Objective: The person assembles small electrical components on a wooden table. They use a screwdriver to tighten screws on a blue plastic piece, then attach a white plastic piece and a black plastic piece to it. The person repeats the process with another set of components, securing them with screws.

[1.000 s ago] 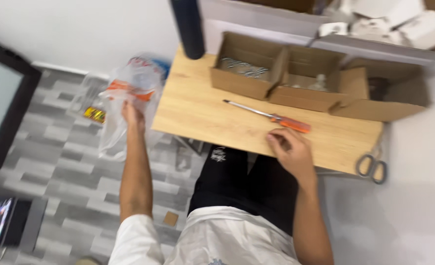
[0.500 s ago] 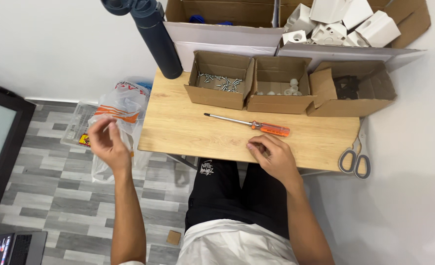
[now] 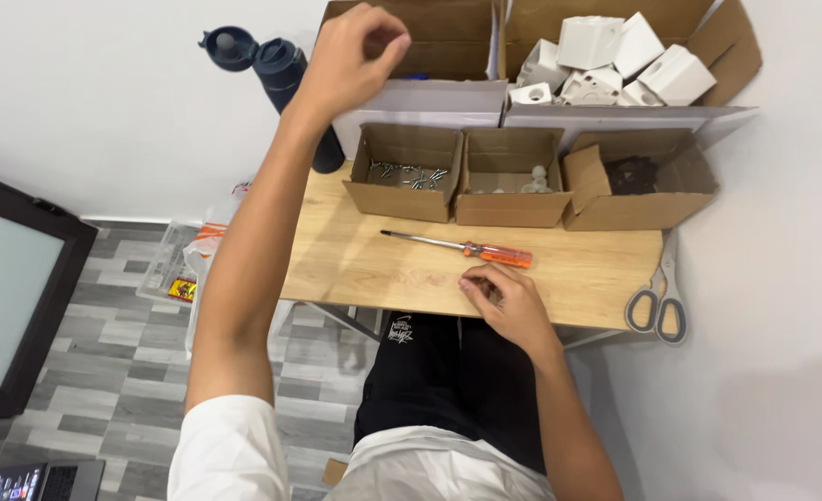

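My left hand (image 3: 353, 48) is raised high with its fingers curled, in front of a large cardboard box (image 3: 448, 28) at the back; I see nothing in it. On the wooden table (image 3: 355, 269), near the front edge, my right hand (image 3: 504, 299) rests with its fingers curled under. Just beyond it lies an orange-handled screwdriver (image 3: 497, 252), apart from the hand. Three small open cardboard boxes stand behind: one with screws (image 3: 403, 173), one with small white parts (image 3: 513, 178), one with dark parts (image 3: 635, 176).
A second large box holds white plastic parts (image 3: 615, 54). A dark blue bottle (image 3: 281, 67) stands at the table's back left corner. Scissors (image 3: 657, 302) hang at the right edge. A plastic bag (image 3: 193, 264) lies on the floor, left of it a dark screen (image 3: 12, 288).
My left hand has risen from the plastic bag on the floor to above the table's back, near the large box. My right hand has stayed near the screwdriver.
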